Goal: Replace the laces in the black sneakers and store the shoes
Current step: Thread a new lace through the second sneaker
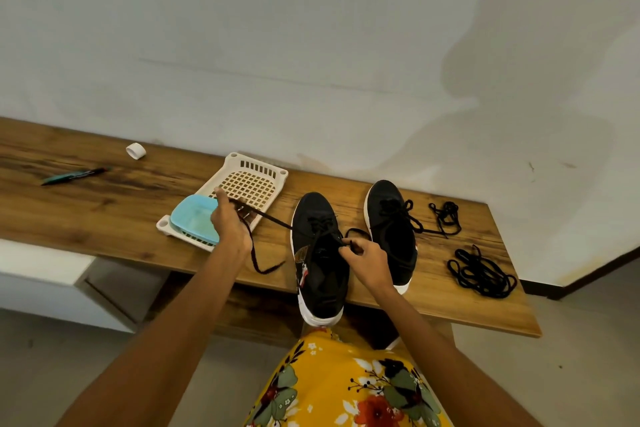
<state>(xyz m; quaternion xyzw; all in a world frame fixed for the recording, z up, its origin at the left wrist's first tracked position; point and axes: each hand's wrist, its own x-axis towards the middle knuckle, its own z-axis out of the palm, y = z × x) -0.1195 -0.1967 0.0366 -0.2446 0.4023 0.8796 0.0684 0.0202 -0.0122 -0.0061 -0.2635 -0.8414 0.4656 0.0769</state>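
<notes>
Over near sneaker (320, 253): left hand (230, 222) pulls lace (273, 220) taut, right hand (367, 262) pinches loop.

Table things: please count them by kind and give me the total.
Sneakers: 2
Loose lace bundles: 2
Basket: 1
Blue lid: 1
Pen: 1
Tape roll: 1
Total: 8

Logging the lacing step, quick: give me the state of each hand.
Left hand: closed on one end of the black lace, pulling it out to the side.
Right hand: pinching the lace's other end over the near sneaker.
</notes>
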